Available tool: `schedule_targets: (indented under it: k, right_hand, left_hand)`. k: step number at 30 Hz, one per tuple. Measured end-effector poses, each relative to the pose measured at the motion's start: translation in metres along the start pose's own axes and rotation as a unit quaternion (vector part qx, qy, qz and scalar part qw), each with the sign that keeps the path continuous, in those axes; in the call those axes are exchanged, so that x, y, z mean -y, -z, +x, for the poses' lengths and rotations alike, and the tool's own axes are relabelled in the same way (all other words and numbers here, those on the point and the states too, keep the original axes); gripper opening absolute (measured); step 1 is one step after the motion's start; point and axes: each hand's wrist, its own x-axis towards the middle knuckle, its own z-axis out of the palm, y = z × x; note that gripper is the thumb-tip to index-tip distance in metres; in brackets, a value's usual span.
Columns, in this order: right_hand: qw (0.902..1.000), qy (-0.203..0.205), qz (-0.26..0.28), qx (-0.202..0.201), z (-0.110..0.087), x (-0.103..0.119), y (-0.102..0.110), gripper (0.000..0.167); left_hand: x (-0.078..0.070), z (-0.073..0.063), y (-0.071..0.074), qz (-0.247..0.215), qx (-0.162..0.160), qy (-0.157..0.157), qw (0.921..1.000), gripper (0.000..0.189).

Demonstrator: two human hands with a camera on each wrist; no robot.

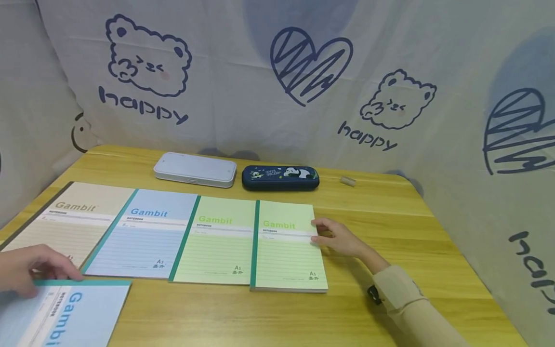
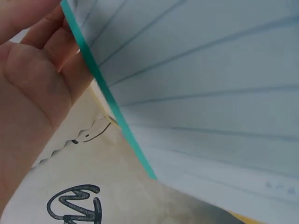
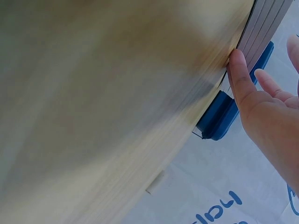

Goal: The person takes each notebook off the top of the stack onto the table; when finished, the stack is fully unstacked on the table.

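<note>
At the lower left of the head view my left hand (image 1: pixel 32 267) grips a light blue notebook (image 1: pixel 97 308) by its teal spine, thumb on one side and fingers on the other; the notebook is turned sideways. In the left wrist view this blue notebook (image 2: pixel 196 93) is tilted up, its lined cover facing the camera. My right hand (image 1: pixel 340 237) touches the right edge of the rightmost green notebook (image 1: pixel 288 260) with its fingertips. The right wrist view shows that edge as several stacked layers (image 3: pixel 266 28), with a finger (image 3: pixel 239 74) against it.
Left of that stack lie another green notebook (image 1: pixel 214 255), a blue notebook (image 1: pixel 140 246) and a brown one (image 1: pixel 86 193) in a row. Behind stand a white case (image 1: pixel 195 168) and a dark blue panda pencil case (image 1: pixel 279 178). A small tan piece (image 1: pixel 348 181) lies right of them, before a printed curtain (image 1: pixel 234 96).
</note>
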Motion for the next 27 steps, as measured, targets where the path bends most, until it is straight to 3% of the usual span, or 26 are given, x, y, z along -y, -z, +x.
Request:
schedule_targets:
  k: [3,4,7,9,11,14,15,18,23,25,27]
  right_hand:
    - [1.0,-0.005,0.0,-0.001,0.0,-0.001,-0.001,0.048]
    - [1.0,-0.005,0.0,-0.001,0.0,-0.001,-0.001,0.048]
    - [1.0,-0.008,0.004,-0.001,0.0,-0.002,-0.002,0.049]
    - [1.0,-0.008,0.004,0.0,0.0,-0.002,-0.002,0.049]
    - [1.0,-0.007,0.005,0.001,0.0,-0.002,-0.002,0.048]
    - [1.0,-0.006,0.004,0.001,0.0,-0.002,-0.001,0.048]
    - [1.0,-0.006,0.004,0.001,0.0,-0.002,-0.001,0.047]
    - [1.0,-0.004,0.004,0.001,-0.001,-0.001,-0.002,0.047]
    - [1.0,-0.003,0.003,0.0,-0.001,-0.002,-0.002,0.045]
    - [1.0,-0.001,0.0,-0.002,-0.001,-0.001,-0.002,0.045]
    - [1.0,-0.003,0.001,-0.003,-0.001,-0.001,-0.002,0.045]
  left_hand:
    - [0.003,-0.002,0.005,0.013,0.0,-0.016,0.9998,0.044]
    - [0.005,-0.003,0.006,0.003,0.011,-0.035,0.9993,0.044]
    - [0.01,-0.004,0.01,-0.034,0.033,-0.056,0.9973,0.044]
    - [0.011,-0.005,0.011,-0.046,0.023,-0.023,0.9984,0.045]
    - [0.011,-0.004,0.013,-0.034,-0.007,0.041,0.9986,0.044]
    - [0.007,-0.002,0.015,-0.01,-0.048,0.129,0.9905,0.042]
    - [0.006,-0.001,0.016,-0.005,-0.056,0.139,0.9887,0.041]
    - [0.005,-0.001,0.02,-0.011,-0.047,0.095,0.9943,0.038]
    - [-0.002,0.003,0.017,-0.014,-0.03,-0.021,0.9992,0.037]
    - [-0.01,0.005,0.014,-0.012,-0.039,-0.05,0.9979,0.036]
    - [-0.021,0.008,0.01,-0.007,-0.059,-0.055,0.9967,0.036]
